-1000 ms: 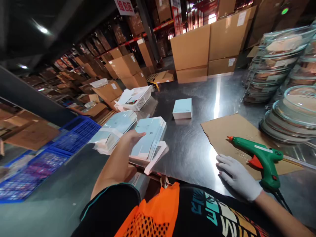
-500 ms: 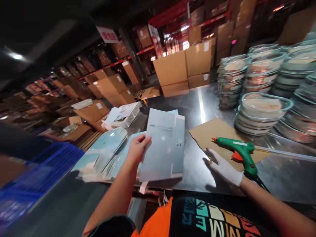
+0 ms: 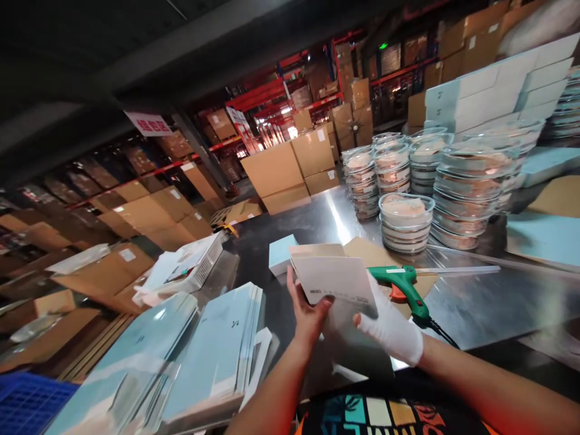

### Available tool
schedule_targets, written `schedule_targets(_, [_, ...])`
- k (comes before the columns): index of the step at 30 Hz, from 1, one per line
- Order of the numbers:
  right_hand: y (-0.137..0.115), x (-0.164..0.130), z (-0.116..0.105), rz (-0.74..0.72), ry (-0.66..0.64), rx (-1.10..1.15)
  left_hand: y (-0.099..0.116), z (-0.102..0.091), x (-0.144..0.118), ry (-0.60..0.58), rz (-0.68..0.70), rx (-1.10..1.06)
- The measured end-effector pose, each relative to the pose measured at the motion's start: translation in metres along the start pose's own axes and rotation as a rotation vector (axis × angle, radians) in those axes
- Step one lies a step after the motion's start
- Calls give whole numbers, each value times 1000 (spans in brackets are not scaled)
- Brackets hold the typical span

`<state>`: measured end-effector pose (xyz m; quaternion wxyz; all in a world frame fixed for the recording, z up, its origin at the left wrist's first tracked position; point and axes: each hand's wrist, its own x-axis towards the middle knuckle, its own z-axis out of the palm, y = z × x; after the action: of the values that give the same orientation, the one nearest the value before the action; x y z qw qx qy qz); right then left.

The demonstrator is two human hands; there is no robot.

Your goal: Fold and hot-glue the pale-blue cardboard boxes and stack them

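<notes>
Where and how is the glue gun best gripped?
Probably by the handle of the green glue gun, coming from the near side: it lies on its side with the handle slanting nearward, clear of the glue stick projecting from its rear.

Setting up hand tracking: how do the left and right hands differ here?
Covering: the left hand is bare; the right hand wears a white glove, with its thumb tip showing bare.
Position: the left hand is at the left side of the printed carton, the right hand at its right side.
Visibility: the left hand's thumb lies over the printed panel, while the right hand's fingers are largely hidden.
Shared: both are at the same carton.
</notes>
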<state>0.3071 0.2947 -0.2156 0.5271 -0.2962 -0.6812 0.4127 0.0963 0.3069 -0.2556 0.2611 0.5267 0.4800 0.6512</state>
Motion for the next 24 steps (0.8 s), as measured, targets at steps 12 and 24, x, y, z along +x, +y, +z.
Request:
schedule_targets(12, [-26,29,2,43,263,-152,0,-19,-20,-38,269,-21])
schedule_targets(24, [-18,26,-27,-49,212,-206,7,-21,-13,-217,343,46])
